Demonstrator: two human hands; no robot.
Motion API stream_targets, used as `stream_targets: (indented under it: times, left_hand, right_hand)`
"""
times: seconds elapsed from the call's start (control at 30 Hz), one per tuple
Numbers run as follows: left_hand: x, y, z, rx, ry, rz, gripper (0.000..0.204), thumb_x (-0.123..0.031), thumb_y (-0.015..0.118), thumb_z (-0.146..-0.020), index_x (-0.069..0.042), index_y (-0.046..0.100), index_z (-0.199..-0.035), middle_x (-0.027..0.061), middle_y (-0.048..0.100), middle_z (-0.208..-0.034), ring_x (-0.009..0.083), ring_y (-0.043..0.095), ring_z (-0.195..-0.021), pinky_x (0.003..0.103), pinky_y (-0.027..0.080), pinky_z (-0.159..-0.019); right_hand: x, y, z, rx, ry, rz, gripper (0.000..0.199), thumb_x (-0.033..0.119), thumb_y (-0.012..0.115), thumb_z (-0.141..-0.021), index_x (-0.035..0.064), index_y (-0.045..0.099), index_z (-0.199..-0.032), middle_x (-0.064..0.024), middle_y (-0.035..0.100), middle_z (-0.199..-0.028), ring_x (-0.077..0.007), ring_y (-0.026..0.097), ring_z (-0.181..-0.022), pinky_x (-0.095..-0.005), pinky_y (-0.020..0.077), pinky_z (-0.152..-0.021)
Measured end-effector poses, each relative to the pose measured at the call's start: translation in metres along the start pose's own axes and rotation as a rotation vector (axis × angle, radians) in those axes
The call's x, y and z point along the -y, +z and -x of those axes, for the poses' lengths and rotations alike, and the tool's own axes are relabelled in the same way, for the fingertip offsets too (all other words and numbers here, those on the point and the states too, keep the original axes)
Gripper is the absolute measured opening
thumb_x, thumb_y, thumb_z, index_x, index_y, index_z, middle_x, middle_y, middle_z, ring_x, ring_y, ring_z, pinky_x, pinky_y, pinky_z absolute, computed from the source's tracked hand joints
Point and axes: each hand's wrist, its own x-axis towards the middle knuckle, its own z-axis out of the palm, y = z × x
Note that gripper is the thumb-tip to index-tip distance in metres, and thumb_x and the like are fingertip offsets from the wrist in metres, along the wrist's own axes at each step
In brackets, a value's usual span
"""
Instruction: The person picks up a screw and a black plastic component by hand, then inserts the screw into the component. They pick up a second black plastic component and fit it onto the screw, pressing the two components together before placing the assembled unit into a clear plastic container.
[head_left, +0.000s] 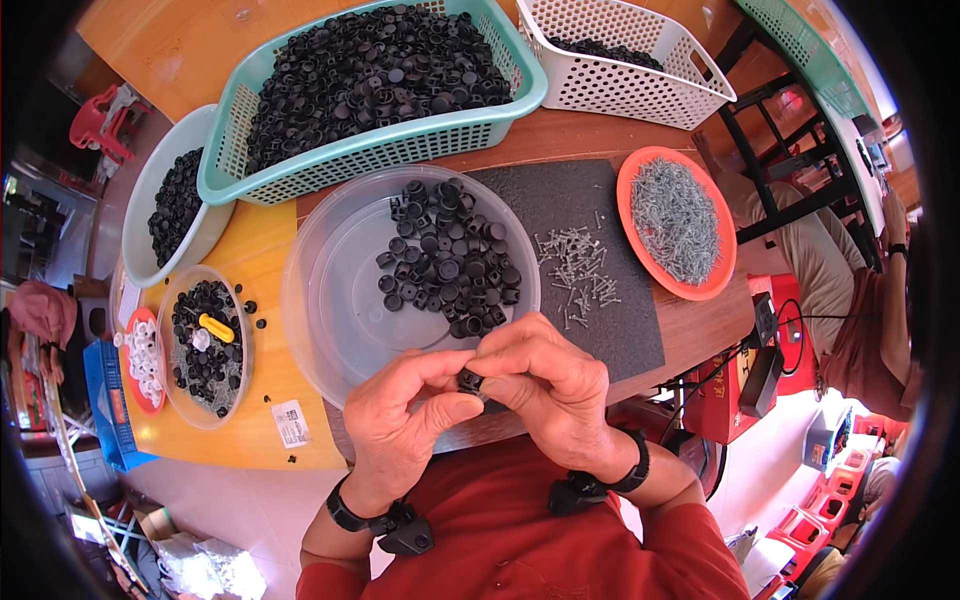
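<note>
Table (262, 245): wood top, yellow at left, brown at right. Far edge: teal basket (370, 153) in the middle, white basket (630, 90) to its right. Left end: pale bowl (203, 237), then nearer, dish (251, 350) with red plate (150, 405) just beside it. A few caps (261, 323) loose on the yellow; label (291, 424) flat near the front edge. Centre: tub (345, 270). Right of that, dark mat (620, 340) with loose screws (580, 270) on it; orange plate (690, 292) at the mat's right edge.

one held cap (469, 380), two orange plates (627, 210) (148, 407); one white basket (610, 92), one black mat (555, 192), one yellow tool (216, 327)
</note>
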Motion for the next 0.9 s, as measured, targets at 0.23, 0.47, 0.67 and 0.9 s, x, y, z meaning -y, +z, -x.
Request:
stream_targets:
  times: [0.23, 0.47, 0.67, 0.9]
  left_hand:
    - [0.001, -0.001, 0.001, -0.010, 0.096, -0.025, 0.036, -0.014, 0.076, -0.073, 0.000, 0.065, -0.103, 0.0035, 0.058, -0.076, 0.0095, 0.055, -0.067, 0.023, 0.046, -0.060]
    - [0.002, -0.003, -0.005, 0.008, 0.276, -0.260, 0.036, -0.022, 0.074, -0.073, 0.001, 0.065, -0.099, 0.0057, 0.059, -0.070, 0.0144, 0.057, -0.062, 0.025, 0.046, -0.056]
    - [0.006, -0.005, -0.006, 0.024, 0.362, -0.270, 0.037, -0.024, 0.073, -0.074, 0.000, 0.064, -0.100, 0.0067, 0.059, -0.070, 0.0161, 0.058, -0.061, 0.026, 0.045, -0.054]
    - [0.014, -0.004, -0.010, 0.054, 0.437, -0.290, 0.035, -0.026, 0.074, -0.073, -0.001, 0.061, -0.093, 0.0079, 0.060, -0.071, 0.0182, 0.058, -0.061, 0.027, 0.045, -0.053]
  right_hand:
    - [0.006, -0.006, -0.005, 0.041, -0.061, 0.078, 0.015, -0.003, 0.070, -0.074, 0.0023, 0.066, -0.088, -0.0072, 0.063, -0.082, -0.0167, 0.056, -0.076, -0.0274, 0.0458, -0.069]
    - [0.006, 0.000, -0.001, -0.005, -0.006, 0.004, 0.014, -0.004, 0.069, -0.075, 0.0013, 0.065, -0.087, -0.0075, 0.062, -0.083, -0.0156, 0.057, -0.074, -0.0268, 0.0466, -0.066]
    - [0.009, 0.001, 0.002, -0.011, 0.016, -0.026, 0.011, -0.005, 0.066, -0.078, 0.0006, 0.064, -0.088, -0.0081, 0.061, -0.085, -0.0148, 0.058, -0.076, -0.0256, 0.0469, -0.067]
    - [0.010, 0.001, 0.006, -0.049, 0.077, -0.102, 0.011, -0.007, 0.064, -0.079, -0.0003, 0.064, -0.088, -0.0091, 0.062, -0.087, -0.0140, 0.058, -0.077, -0.0246, 0.0477, -0.067]
